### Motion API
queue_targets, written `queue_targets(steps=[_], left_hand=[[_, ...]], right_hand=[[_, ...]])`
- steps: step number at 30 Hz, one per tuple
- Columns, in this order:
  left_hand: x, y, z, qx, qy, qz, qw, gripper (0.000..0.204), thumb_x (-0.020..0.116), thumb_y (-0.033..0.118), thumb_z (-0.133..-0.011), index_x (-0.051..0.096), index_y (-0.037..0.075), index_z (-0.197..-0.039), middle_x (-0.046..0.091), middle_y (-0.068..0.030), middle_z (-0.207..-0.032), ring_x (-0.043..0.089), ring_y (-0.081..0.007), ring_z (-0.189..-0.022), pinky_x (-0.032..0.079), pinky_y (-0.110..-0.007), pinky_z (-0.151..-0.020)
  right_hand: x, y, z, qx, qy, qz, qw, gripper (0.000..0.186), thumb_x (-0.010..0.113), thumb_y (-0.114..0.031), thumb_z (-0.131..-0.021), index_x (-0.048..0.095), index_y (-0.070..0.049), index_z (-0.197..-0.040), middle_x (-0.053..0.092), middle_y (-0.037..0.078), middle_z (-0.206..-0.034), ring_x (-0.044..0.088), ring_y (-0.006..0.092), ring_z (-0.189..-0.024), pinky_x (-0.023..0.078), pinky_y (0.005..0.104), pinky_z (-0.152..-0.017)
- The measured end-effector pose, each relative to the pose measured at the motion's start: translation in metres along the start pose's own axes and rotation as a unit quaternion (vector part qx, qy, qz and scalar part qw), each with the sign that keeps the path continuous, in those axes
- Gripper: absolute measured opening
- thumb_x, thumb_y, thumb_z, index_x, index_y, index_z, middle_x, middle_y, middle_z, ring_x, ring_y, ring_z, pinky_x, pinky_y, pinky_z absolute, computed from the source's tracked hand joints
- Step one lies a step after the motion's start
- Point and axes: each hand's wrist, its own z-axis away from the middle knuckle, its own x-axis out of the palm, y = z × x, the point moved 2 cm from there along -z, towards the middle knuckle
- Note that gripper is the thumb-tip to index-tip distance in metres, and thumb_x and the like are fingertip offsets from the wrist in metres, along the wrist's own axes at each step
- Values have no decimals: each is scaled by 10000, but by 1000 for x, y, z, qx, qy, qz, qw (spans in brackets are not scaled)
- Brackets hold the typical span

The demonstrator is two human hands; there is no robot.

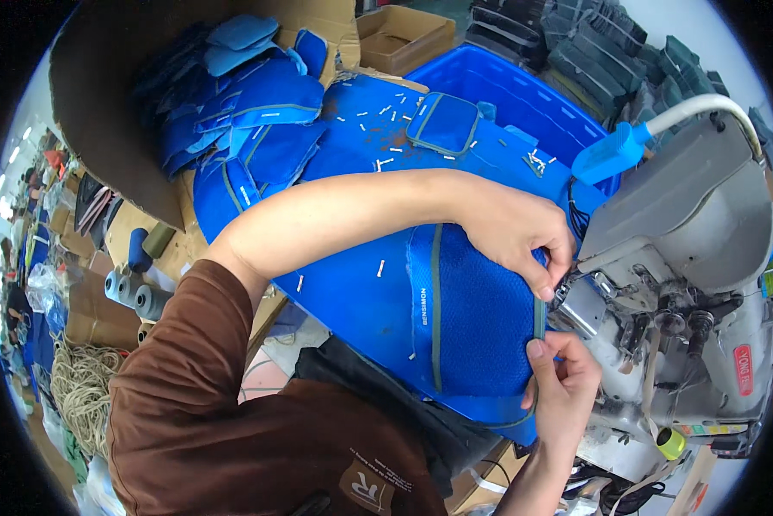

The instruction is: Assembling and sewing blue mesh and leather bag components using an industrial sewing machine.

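Observation:
A blue fabric panel [485,318] with a mesh face and grey-green binding lies flat, its right edge against the sewing machine [662,284]. My left hand [524,241] reaches across from the left and pinches the panel's upper right edge, close to the machine's needle area. Lower on that same bound edge, my right hand [563,370] grips the fabric between thumb and fingers. A lighter blue printed band [422,301] runs down the panel's left side. The needle itself is hidden behind my left fingertips and the metal parts.
A blue work surface [352,318] carries white thread scraps and a small blue bound piece [443,124]. Stacked blue pieces [257,112] sit at the far left beside a cardboard sheet [111,103]. Behind are a blue bin [524,82] and a blue-headed lamp [610,155].

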Motion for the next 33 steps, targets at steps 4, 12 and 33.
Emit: queue_targets(steps=[4, 12, 33], left_hand=[[-1, -15, -3, -6, 44, -48, 998, 241, 727, 238, -875, 703, 0, -900, 643, -139, -968, 582, -288, -997, 446, -387, -858], [7, -61, -24, 0, 89, 20, 996, 302, 668, 241, -922, 676, -59, -957, 635, -154, -935, 602, -262, -943, 463, -358, -825], [30, -32, -15, -33, 373, -182, 909, 247, 682, 158, -838, 590, 48, -1040, 580, -151, -1051, 537, -360, -1067, 418, -447, -924]], right_hand=[[1, 9, -13, -3, 42, -25, 999, 101, 689, -73, -932, 654, 20, -915, 606, 7, -677, 471, 40, -424, 354, 203, -363], [-2, 2, -28, -13, 99, -24, 995, 175, 688, -135, -944, 691, 25, -873, 581, -9, -607, 429, 33, -404, 307, 199, -359], [10, 13, -24, -42, 157, -16, 987, 181, 662, -127, -965, 631, 26, -875, 606, 20, -628, 504, 72, -425, 367, 207, -407]])
